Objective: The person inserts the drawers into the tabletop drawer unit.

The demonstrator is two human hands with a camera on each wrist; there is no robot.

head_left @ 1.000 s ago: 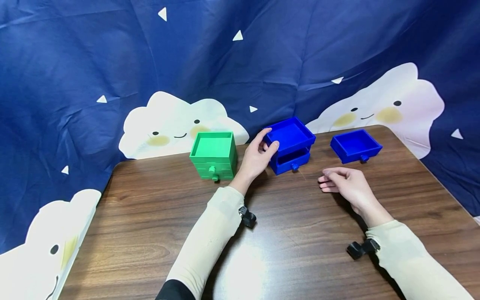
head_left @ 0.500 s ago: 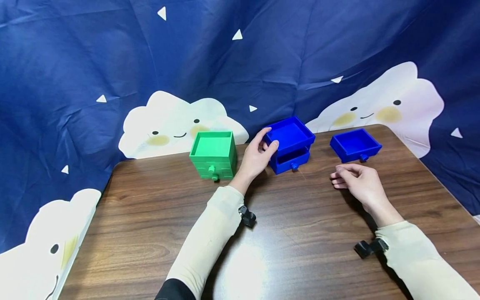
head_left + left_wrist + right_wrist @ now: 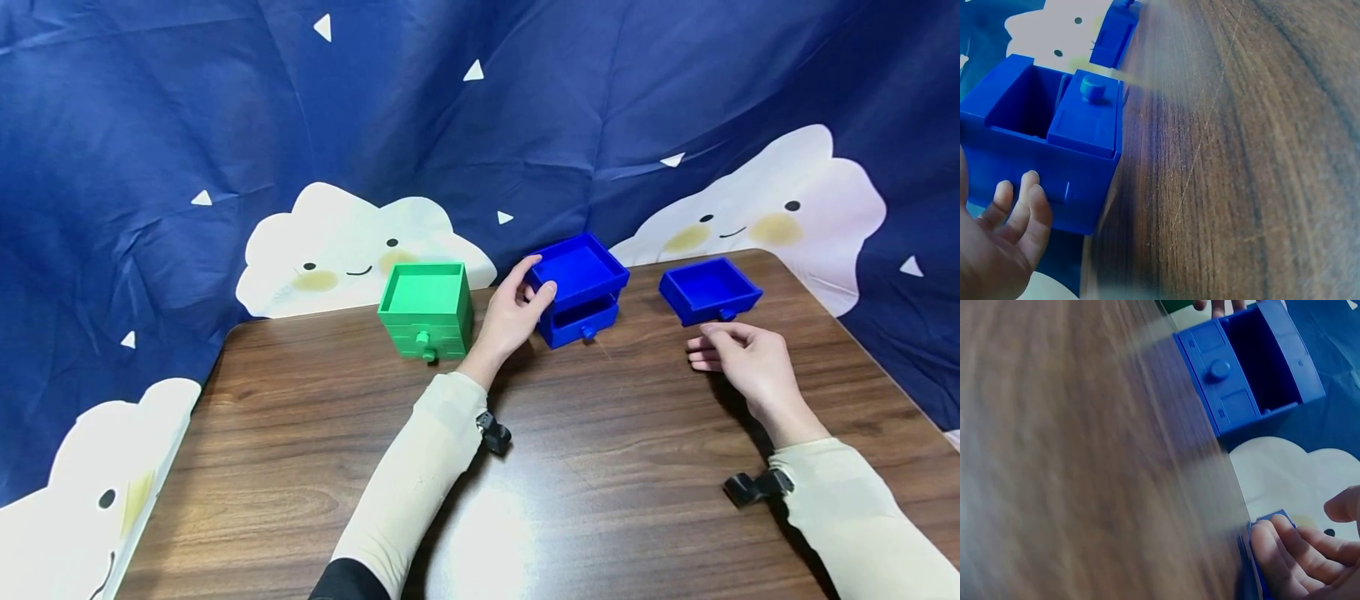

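My left hand (image 3: pixel 512 315) holds the left side of a blue mini drawer cabinet (image 3: pixel 581 271), its thumb near the front edge. Several of its fingers lie along the cabinet's side wall in the left wrist view. The cabinet's upper slot (image 3: pixel 1260 359) is a dark opening; below it sits a drawer (image 3: pixel 1085 115) with a round knob, pushed in. A loose blue drawer (image 3: pixel 711 289) rests on the table to the right, knob toward me. Just in front of that drawer is my right hand (image 3: pixel 750 362), fingers loosely bent, holding nothing.
A green mini drawer cabinet (image 3: pixel 425 312) with a tray top and knobs stands left of my left hand. The wooden table (image 3: pixel 600 467) ends at a blue curtain (image 3: pixel 555 108) with cloud faces close behind the cabinets.
My right hand has moved right and slightly away from me, to just in front of the loose blue drawer. The left hand and the blue cabinet have stayed in place.
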